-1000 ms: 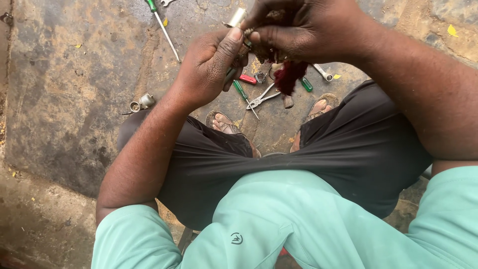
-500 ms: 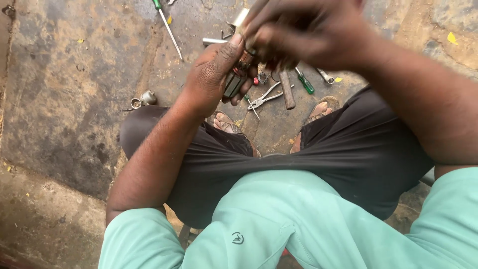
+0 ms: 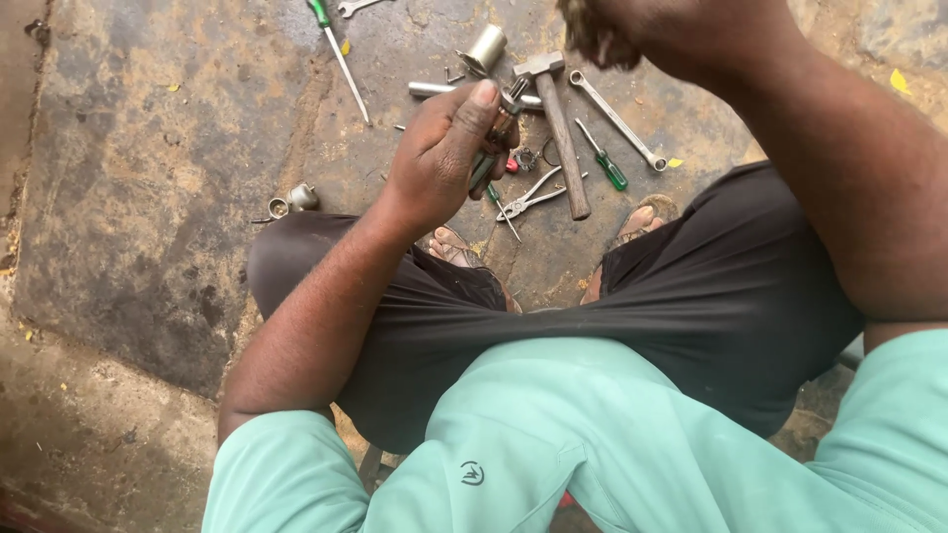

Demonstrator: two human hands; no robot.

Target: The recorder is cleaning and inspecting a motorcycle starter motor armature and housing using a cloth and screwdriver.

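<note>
Ground: stained concrete floor (image 3: 148,197), hammer (image 3: 561,138) and pliers (image 3: 528,197) lying loose.
Left hand (image 3: 444,158): clasps small tool (image 3: 486,168), partly hidden.
Right hand (image 3: 671,30): cropped, grip unclear.

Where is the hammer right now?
In the head view the hammer lies on the stone floor, just right of the left hand, between the pliers and the green-handled screwdriver.

Stained, dark concrete floor (image 3: 148,197) bearing scattered tools. A wooden-handled hammer (image 3: 559,128) lies beside a ring spanner (image 3: 614,118) and a small green-handled screwdriver (image 3: 604,158); pliers (image 3: 531,195) lie just left of the hammer's handle. A long green-handled screwdriver (image 3: 336,54) lies farther left, a metal cylinder (image 3: 486,47) near the hammer's head, and small metal fittings (image 3: 291,202) apart at left.
</note>
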